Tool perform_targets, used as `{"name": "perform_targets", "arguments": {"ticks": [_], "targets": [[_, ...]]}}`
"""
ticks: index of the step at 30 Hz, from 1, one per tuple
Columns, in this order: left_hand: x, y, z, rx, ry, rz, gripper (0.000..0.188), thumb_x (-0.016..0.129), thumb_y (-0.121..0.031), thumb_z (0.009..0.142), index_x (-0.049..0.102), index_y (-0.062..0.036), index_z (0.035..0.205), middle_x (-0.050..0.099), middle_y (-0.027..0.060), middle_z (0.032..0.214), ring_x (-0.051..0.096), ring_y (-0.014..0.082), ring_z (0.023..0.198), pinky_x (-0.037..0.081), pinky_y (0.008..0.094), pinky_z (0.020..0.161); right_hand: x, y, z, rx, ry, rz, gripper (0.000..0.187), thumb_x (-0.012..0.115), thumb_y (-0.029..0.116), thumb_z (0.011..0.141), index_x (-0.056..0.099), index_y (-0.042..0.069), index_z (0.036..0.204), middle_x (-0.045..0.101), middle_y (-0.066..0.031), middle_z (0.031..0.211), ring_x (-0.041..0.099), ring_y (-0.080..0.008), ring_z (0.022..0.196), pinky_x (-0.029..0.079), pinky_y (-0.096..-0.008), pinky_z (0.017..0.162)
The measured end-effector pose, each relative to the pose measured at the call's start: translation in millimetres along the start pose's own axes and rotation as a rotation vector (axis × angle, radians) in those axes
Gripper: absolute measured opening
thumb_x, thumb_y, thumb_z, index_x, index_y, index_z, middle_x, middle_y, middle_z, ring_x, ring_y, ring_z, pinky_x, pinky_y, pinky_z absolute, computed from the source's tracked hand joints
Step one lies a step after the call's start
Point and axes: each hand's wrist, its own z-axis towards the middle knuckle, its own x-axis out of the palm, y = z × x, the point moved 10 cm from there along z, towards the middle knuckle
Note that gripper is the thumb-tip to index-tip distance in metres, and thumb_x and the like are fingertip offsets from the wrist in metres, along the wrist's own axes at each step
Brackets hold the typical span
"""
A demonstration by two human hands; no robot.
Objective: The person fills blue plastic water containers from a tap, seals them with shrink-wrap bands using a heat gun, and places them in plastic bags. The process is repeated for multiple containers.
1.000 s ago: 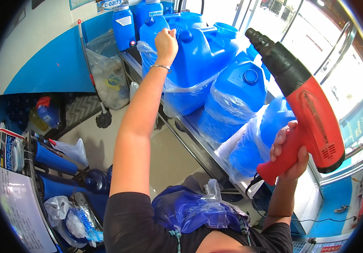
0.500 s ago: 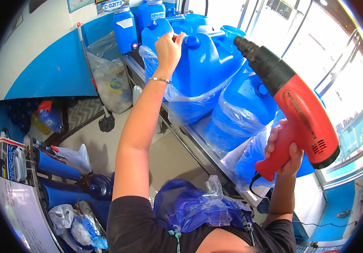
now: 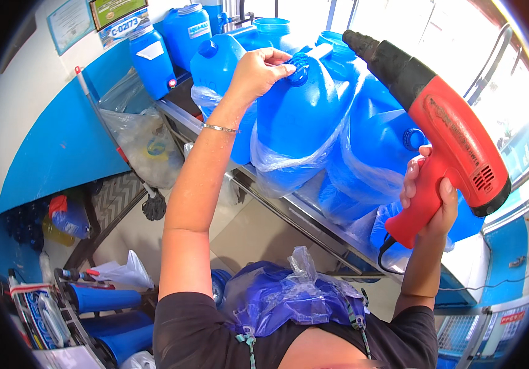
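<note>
My right hand (image 3: 432, 194) is wrapped round the grip of a red heat gun (image 3: 458, 141), its black nozzle tilted up and left above the jugs. With thumb and fingers pinched together, my left hand (image 3: 259, 72) touches the left rim of a blue screw cap (image 3: 299, 69). That cap tops a large blue water jug (image 3: 295, 114) with clear plastic wrap bunched round its lower part. A mottled, ribbed look covers the cap; whether a thin film sits on it and between my fingers is too small to tell.
More blue jugs (image 3: 378, 141) stand close together on the metal table (image 3: 301, 212), beneath the heat gun. Two blue dispensers (image 3: 151, 64) are at the back left. A clear bag (image 3: 147, 141) and a long-handled brush (image 3: 154, 206) are beside the table. The gun's black cord (image 3: 382, 261) trails at right.
My left hand has moved right, onto the capped top of the jug. The heat gun stays in my right hand, nozzle up. The whole view has shifted a little.
</note>
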Motion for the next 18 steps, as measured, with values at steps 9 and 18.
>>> {"name": "perform_targets", "arguments": {"ticks": [9,18], "targets": [[3,-14,19,0.067,0.115,0.344,0.040,0.079,-0.033,0.074,0.072,-0.0029,0.099,0.071,0.0098,0.089,0.065,0.0151,0.081,0.052,0.0281,0.075,20,-6,-8,0.012,-0.107,-0.070,0.059,0.056,0.038,0.091,0.040,-0.005,0.128,0.058,-0.0144,0.095,0.057,-0.0136,0.066,0.049,-0.0238,0.049],[13,-36,0,0.366,0.068,0.298,0.046,0.080,-0.035,0.074,0.071,-0.0016,0.103,0.068,0.0112,0.097,0.066,0.0190,0.086,0.052,0.0296,0.078,29,9,-11,0.004,-0.104,-0.112,0.064,0.062,0.036,0.089,0.037,-0.009,0.129,0.057,-0.0176,0.097,0.057,-0.0152,0.067,0.050,-0.0245,0.049]]}}
